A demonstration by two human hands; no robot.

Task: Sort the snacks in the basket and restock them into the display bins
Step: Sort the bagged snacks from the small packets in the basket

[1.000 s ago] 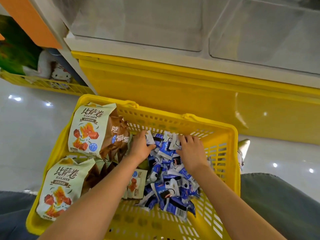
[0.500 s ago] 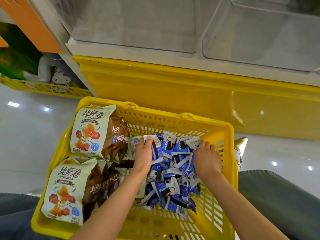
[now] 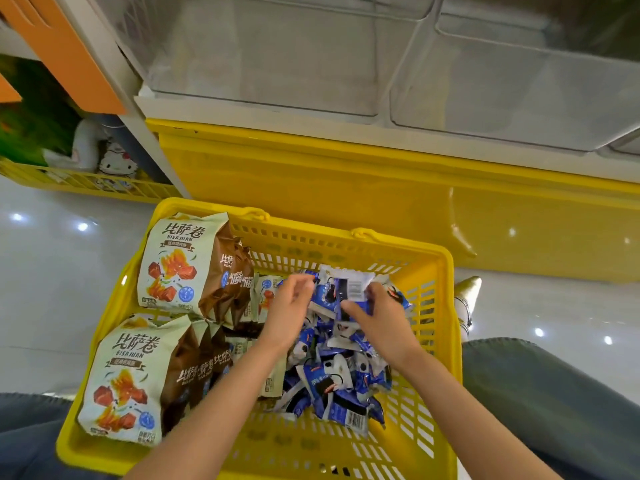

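Both forearms reach forward and down into the yellow basket (image 3: 446, 306), which sits in front of the yellow shelf base (image 3: 346, 188). Right hand (image 3: 381, 318): back turned up, thumb and fingers pinching one blue-and-white packet (image 3: 348, 287) by its lower edge, barcode side showing, held just above the pile of blue packets (image 3: 332, 379) heaped in the basket's right half. Left hand (image 3: 289, 306): back turned up, fingers bent and bunched at the left edge of that same packet; whether it actually grips anything, I cannot tell. Large pale-green and brown bags (image 3: 180, 261) stand packed along the basket's left side. Clear display bins (image 3: 277, 53) sit above the shelf base, well apart from both hands.
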